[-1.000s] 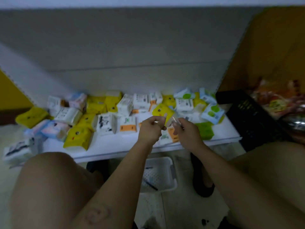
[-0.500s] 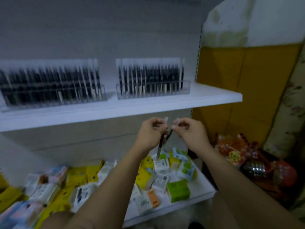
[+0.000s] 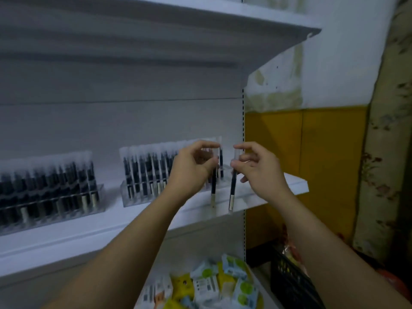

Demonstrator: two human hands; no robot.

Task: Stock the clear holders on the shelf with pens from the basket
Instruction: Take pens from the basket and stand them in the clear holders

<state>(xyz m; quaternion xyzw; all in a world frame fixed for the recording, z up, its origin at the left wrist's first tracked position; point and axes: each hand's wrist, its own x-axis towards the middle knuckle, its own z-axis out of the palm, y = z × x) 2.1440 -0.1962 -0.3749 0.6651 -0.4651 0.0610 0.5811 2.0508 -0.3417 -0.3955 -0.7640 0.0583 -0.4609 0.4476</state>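
Note:
Two clear holders stand on the white shelf (image 3: pixel 278 192): the left holder (image 3: pixel 51 197) and the right holder (image 3: pixel 142 192), both packed with several upright black pens. My left hand (image 3: pixel 191 168) pinches one black pen (image 3: pixel 213 188) by its top, hanging upright in front of the right holder's right end. My right hand (image 3: pixel 256 168) pinches a second black pen (image 3: pixel 232 192) the same way, just right of the first. The basket is out of view.
Another white shelf (image 3: pixel 245 21) juts out overhead. Below, a lower shelf carries several yellow, white and green packets (image 3: pixel 207 284). A black crate (image 3: pixel 289 284) sits on the floor at the right, beside a yellow wall panel (image 3: pixel 307 163).
The view has tilted up from the lower shelf to the pen shelf. Both hands rose and moved apart, each now holding its own pen in front of the right holder.

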